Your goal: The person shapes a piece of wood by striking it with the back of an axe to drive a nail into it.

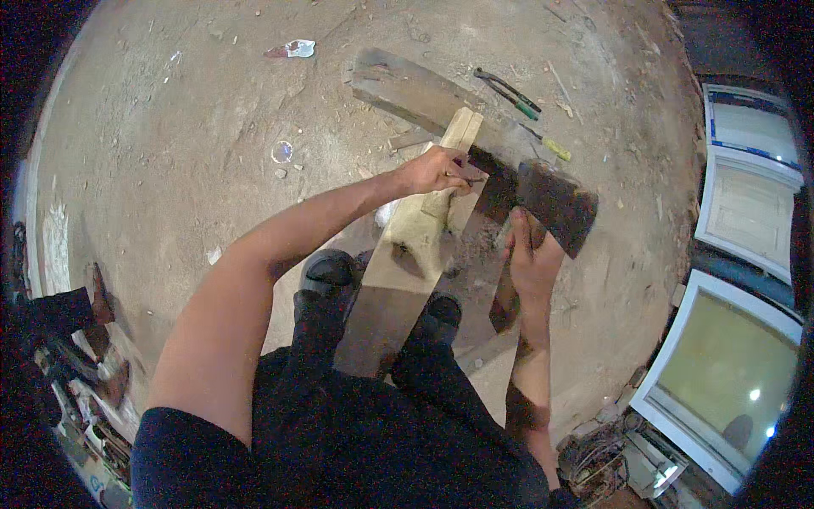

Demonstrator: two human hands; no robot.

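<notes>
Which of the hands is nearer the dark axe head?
Right. The right hand grips the handle close to the axe head; the left hand is farther off to its left, over the pale wooden block.

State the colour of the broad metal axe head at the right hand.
Dark brown with lighter brown patches; the axe head shows best in the head view.

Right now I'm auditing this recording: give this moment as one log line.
left hand: pinching small thin object at pale wooden plank; right hand: grip on dark metal-headed axe; nearby: green-handled metal pincers, yellow-handled tool
</notes>
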